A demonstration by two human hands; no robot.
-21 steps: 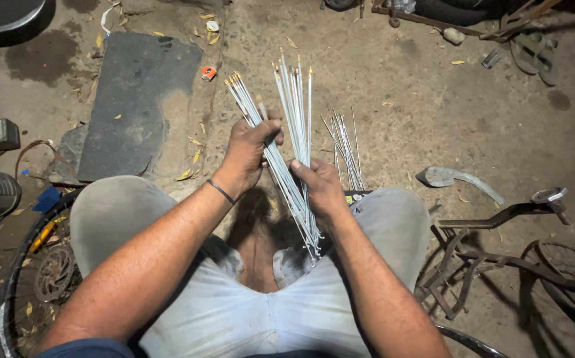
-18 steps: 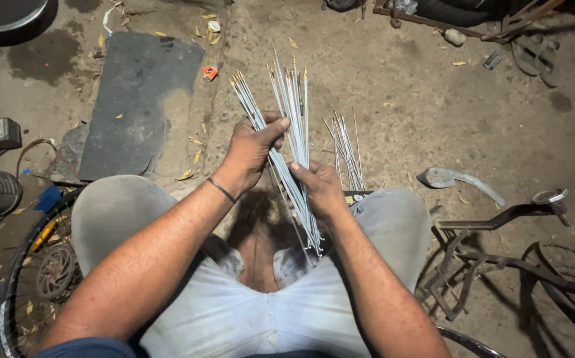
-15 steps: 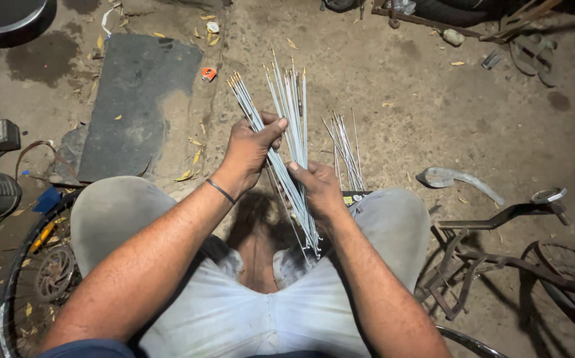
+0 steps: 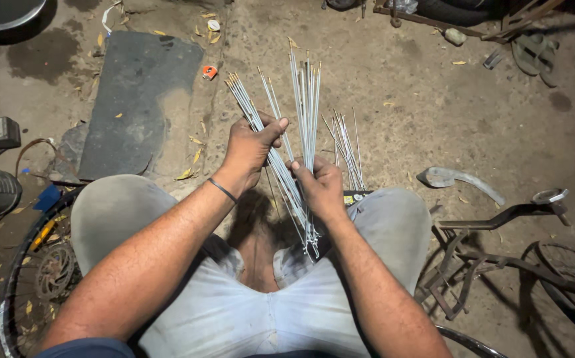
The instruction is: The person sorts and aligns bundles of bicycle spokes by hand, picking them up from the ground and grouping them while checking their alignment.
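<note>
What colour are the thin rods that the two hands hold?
The rods are silvery grey metal, seen in the head view, gripped by the left hand and right hand.

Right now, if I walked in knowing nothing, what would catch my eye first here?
First, the fan of thin silver metal spokes at the centre, gripped by the left hand and the right hand above the person's knees. Just beyond the right hand, a smaller bunch of the same silver spokes lies on the dirt floor. At the right edge lies a dark bicycle frame, and a flat grey slab rests at upper left.
</note>
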